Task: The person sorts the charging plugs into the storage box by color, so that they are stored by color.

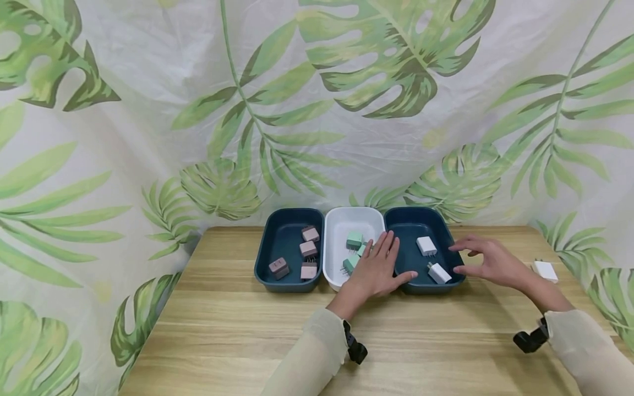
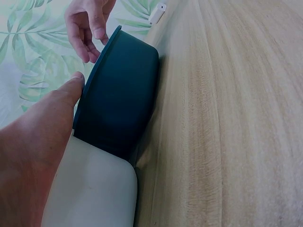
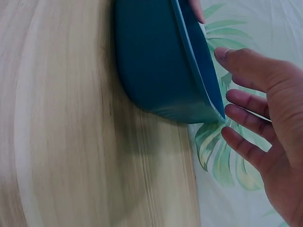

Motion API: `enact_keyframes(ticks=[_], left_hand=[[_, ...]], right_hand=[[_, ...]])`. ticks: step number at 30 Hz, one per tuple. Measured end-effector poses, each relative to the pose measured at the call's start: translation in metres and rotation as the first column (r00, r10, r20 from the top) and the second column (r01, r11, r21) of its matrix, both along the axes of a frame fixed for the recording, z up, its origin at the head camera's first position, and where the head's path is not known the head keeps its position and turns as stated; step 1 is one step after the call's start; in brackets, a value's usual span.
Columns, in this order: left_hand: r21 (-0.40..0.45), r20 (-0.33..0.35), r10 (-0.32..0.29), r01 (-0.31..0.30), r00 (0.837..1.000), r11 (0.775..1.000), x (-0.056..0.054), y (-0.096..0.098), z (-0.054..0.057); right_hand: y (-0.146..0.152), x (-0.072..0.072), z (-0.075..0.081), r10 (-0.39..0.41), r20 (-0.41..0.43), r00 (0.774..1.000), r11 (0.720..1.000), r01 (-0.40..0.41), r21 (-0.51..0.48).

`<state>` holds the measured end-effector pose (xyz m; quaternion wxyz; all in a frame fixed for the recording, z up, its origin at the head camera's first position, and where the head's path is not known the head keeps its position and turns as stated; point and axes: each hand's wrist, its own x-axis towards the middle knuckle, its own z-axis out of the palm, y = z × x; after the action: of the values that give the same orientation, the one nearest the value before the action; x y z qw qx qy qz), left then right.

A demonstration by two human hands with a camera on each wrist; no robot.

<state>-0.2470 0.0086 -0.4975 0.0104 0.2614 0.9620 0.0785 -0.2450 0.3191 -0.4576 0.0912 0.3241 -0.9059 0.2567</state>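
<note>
My left hand lies with straight fingers across the adjoining rims of the white bin and the right-hand dark blue bin. Its thumb points over the front part of that blue bin. At the blue bin's right rim is my right hand, thumb and fingers apart and nothing between them. Two white charger plugs lie in this bin. Green charger plugs sit in the white bin, partly hidden by my left hand. In the right wrist view the fingertips are close beside the blue rim.
A second dark blue bin stands left of the white one, holding several pinkish-brown charger plugs. Beyond my right wrist, another white charger plug lies on the wooden table. A leaf-patterned cloth hangs behind the bins.
</note>
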Motion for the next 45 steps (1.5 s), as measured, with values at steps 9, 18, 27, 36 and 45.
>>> enact_keyframes(ticks=[9,18,27,36,45], left_hand=[[0.0,0.002,0.001,-0.001,1.0,1.0,-0.001,0.0,0.002],[-0.015,0.011,0.003,-0.003,1.0,1.0,-0.004,-0.001,0.002],[-0.017,0.002,0.001,-0.001,1.0,1.0,-0.002,-0.002,0.002],[-0.005,0.0,0.0,0.0,1.0,1.0,-0.002,0.0,0.001],[-0.009,0.02,0.006,-0.006,1.0,1.0,-0.001,0.001,-0.002]], right_hand=[[0.018,0.009,0.004,0.001,-0.094,0.996,1.0,-0.003,-0.021],[0.039,0.016,0.002,0.021,-0.147,0.989,0.998,-0.028,-0.049],[0.065,0.028,0.0,-0.025,-0.064,0.998,1.0,0.026,0.004],[0.093,0.047,-0.005,-0.034,-0.018,0.999,0.998,0.035,0.048],[0.116,0.064,-0.013,-0.057,0.068,0.996,0.994,0.05,0.099]])
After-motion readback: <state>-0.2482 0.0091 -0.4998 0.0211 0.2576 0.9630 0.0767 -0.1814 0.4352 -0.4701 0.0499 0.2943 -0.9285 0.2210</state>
